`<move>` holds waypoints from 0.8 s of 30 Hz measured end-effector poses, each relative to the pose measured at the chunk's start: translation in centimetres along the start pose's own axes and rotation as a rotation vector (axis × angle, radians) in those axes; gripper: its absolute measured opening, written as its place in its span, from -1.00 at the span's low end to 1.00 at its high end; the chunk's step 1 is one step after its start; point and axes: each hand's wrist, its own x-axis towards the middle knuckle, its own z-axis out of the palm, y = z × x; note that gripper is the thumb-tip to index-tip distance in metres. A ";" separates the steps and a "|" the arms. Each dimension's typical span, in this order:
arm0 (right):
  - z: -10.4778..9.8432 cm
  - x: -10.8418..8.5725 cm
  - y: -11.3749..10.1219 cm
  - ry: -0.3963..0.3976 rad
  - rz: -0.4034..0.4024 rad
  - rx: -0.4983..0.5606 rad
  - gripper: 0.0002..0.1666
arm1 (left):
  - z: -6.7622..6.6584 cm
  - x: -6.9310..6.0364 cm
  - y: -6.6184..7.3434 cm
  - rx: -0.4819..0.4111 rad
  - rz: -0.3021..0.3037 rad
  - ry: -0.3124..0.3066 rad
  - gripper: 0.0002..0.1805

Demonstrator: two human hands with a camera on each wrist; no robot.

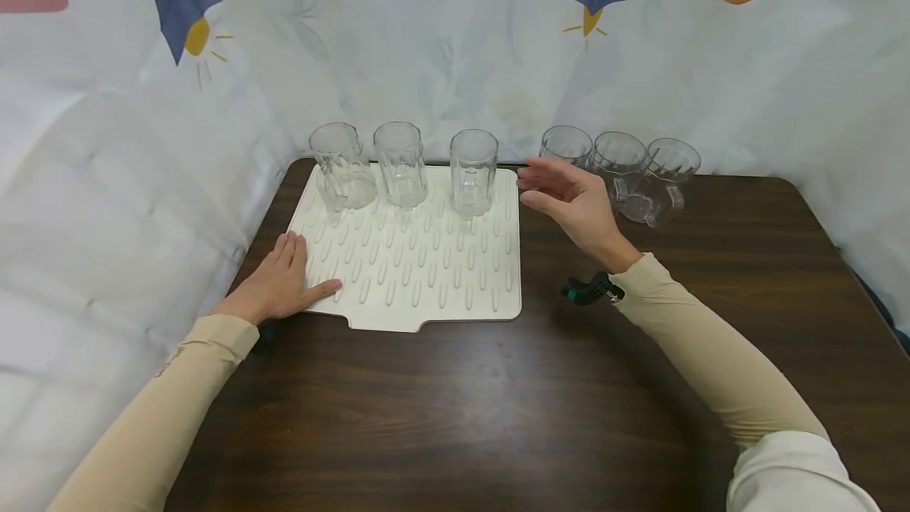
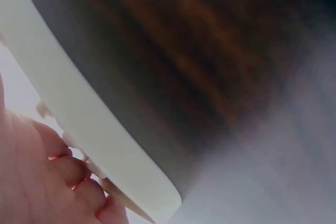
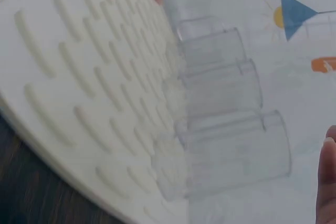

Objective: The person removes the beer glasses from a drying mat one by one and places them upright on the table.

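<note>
A white ridged draining mat (image 1: pixel 412 275) lies on the dark table, and three clear glass mugs (image 1: pixel 402 168) stand in a row along its far edge. My left hand (image 1: pixel 280 279) rests at the mat's left edge, fingers straight and thumb out over its surface. My right hand (image 1: pixel 569 200) is raised just right of the mat, fingers extended and holding nothing. Behind and right of it stand three more glass mugs (image 1: pixel 664 168), partly hidden by the hand. In the right wrist view, the mat (image 3: pixel 79 72) and its row of mugs (image 3: pixel 236 150) appear beside a fingertip (image 3: pixel 326 177).
The wooden table (image 1: pixel 483 417) runs on in front of the mat and to the right. A white patterned sheet (image 1: pixel 455 46) hangs behind the table and along both sides. A black band (image 1: pixel 590 289) hangs at the right wrist.
</note>
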 end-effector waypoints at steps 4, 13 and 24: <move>1.7 0.7 0.3 -0.035 0.013 -0.022 -0.39 | -0.7 -0.3 1.0 0.025 -0.012 -0.024 0.39; 5.4 1.7 1.0 -0.118 0.050 0.012 -0.39 | -0.6 -0.3 1.1 0.021 -0.028 -0.020 0.38; 9.7 2.8 2.6 -0.146 0.086 0.015 -0.45 | -1.0 -0.4 1.7 0.081 -0.043 -0.061 0.27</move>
